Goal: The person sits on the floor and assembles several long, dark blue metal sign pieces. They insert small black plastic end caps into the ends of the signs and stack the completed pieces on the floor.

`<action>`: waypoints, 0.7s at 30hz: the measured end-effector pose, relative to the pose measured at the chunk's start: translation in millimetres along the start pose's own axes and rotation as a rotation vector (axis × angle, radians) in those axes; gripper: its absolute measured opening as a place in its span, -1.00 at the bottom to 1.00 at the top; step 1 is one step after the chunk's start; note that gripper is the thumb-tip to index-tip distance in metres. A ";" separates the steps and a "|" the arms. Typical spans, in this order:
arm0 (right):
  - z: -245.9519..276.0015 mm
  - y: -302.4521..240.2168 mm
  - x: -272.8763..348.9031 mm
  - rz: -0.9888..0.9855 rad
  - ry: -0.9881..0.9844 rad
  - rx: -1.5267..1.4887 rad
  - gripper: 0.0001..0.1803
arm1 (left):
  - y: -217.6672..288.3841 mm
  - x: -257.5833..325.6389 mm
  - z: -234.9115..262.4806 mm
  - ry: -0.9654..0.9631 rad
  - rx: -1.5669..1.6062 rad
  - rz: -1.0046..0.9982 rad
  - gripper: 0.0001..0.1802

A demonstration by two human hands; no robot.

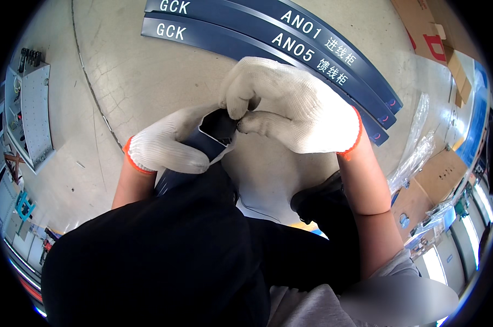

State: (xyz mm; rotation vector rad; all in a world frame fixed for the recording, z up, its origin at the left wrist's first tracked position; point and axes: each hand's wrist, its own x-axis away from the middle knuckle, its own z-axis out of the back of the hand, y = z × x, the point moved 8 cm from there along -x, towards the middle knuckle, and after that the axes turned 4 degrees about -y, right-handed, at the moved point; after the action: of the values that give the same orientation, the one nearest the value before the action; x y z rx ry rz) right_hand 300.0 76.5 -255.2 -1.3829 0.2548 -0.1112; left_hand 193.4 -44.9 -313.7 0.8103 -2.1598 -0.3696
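Note:
My left hand point(167, 144), in a white knit glove with an orange cuff, wraps round the end of a dark blue hollow panel point(201, 143). The panel's open end, with a pale cut edge and black inside, faces up toward me. At its right rim my right hand point(301, 106), gloved the same way, has thumb and forefinger drawn together. Whatever sits between those fingertips is too small or too hidden to name. Beyond the hands, dark blue panels with white lettering point(219, 41) lie side by side on the floor.
My knees in black trousers point(148, 256) are below the hands, with a black shoe point(321, 197) on the floor. Clear plastic wrap point(415, 152) and cardboard point(442, 171) lie to the right. A pale perforated metal cabinet point(37, 117) and a teal stool point(24, 207) stand at the left.

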 end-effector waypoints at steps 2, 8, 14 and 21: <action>0.2 -0.7 1.3 -0.003 0.016 0.019 -0.78 | 2.5 2.7 2.4 -0.073 -0.072 0.018 0.03; -0.7 -9.0 0.0 -0.048 0.064 0.083 -0.78 | 12.7 -1.1 -7.8 0.104 -0.038 -0.053 0.11; 2.9 -10.8 2.5 -0.055 -0.011 0.172 -0.78 | 2.3 -1.1 -5.9 0.057 -0.044 0.047 0.09; 3.5 -5.8 5.5 -0.146 -0.047 0.207 -0.86 | 1.7 -4.6 -8.5 0.006 -0.032 0.035 0.05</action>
State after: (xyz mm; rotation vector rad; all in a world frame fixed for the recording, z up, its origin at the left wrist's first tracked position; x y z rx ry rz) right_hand 306.6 77.5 -249.6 -1.1959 0.0997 -0.2200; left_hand 201.4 -40.6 -310.0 0.7535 -2.1539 -0.3823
